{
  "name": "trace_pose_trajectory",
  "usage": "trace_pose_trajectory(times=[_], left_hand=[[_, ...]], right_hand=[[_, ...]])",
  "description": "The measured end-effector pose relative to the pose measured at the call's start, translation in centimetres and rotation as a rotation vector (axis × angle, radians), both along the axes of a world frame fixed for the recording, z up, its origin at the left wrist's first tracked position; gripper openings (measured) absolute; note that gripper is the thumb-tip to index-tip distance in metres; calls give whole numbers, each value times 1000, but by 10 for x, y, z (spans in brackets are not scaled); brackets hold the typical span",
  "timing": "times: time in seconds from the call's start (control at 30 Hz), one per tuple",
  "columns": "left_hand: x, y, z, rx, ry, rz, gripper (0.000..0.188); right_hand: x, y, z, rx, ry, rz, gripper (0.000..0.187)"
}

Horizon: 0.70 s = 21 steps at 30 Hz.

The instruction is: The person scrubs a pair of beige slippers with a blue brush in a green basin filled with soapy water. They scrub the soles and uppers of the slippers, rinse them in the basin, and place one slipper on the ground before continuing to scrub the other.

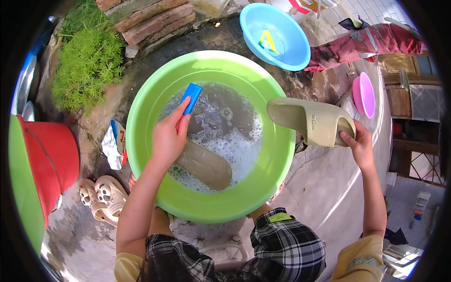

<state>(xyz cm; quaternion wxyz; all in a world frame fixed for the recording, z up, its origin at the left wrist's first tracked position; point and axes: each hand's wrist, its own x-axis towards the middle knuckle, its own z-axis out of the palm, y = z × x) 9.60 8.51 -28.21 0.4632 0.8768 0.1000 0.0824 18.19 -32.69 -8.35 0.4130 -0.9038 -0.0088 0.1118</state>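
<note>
1. Olive slipper [324, 123], open at the toe: it is held out to the right, its heel end over the right rim of a round lime-green tub [211, 211] and its toe end beyond that rim.

2. Right hand [361, 145]: the fingers pinch the slipper's toe end, with the thumb on the upper side; the fingertips underneath are hidden.

3. Left hand [170, 136]: the fingers are curled around a blue tool [192, 94], above the tub's left half. Its working end cannot be made out.

4. Second slipper [206, 164]: it lies slantwise in the tub's soapy water [242, 145], heel end toward the near rim, its other end behind the left hand.

5. Handling, as a judgement: wet, soapy surfaces are probably slick, so a firm pinch at the toe suits; keeping the slipper over the tub would let drips fall inside, and a secure left-hand grip would steady the tool.

6. Writing and labels: small raised lettering marks the slipper's strap. A yellow, green and white label [268, 42] shows inside a blue basin [295, 44], beyond the tub's far rim. A crumpled printed packet [112, 150] lies just beside the tub's left edge.
</note>
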Motion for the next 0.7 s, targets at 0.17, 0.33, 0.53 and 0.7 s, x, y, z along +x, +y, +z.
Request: trace_pose_trajectory(times=[0.17, 0.33, 0.53, 0.7], left_hand=[[1, -3, -3, -33, -5, -8, 40], [1, -2, -2, -31, 22, -4, 40], [0, -5, -4, -38, 39, -2, 40], [1, -8, -3, -14, 47, -41, 41]], right_hand=[[11, -26, -4, -221, 104, 20, 29], [21, -44, -17, -160, 168, -179, 27], [8, -26, -17, 3, 222, -230, 34], [2, -44, -32, -299, 25, -79, 34]])
